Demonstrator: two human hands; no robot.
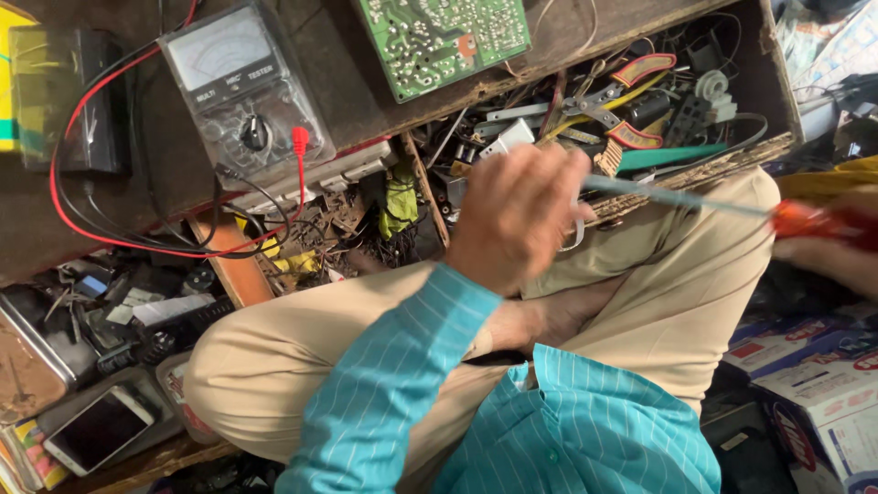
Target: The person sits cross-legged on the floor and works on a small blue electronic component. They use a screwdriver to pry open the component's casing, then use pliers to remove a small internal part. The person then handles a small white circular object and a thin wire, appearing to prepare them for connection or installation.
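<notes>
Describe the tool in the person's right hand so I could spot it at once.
Start at the open wooden drawer of clutter, then follow its front edge rightward. The screwdriver crosses the knee: a long grey shaft with a translucent red-orange handle in the right hand.

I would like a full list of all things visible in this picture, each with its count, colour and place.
analog multimeter: one, grey and clear, on the dark bench, upper left
test leads: two, red and black, looping left of and below the meter
circuit board: one, green, top centre
pliers: one, red and yellow handles, in the open drawer of parts, upper right
drawer: one, brown wood, full of small parts
phone: one, white with dark screen, bottom left
cardboard boxes: several, white, blue and red, lower right
screwdriver: one, orange-red handle, grey shaft, across the right knee
trousers: beige, legs crossed
shirt: teal, striped
left hand: at the screwdriver tip, blurred
right hand: holds the screwdriver handle
</notes>
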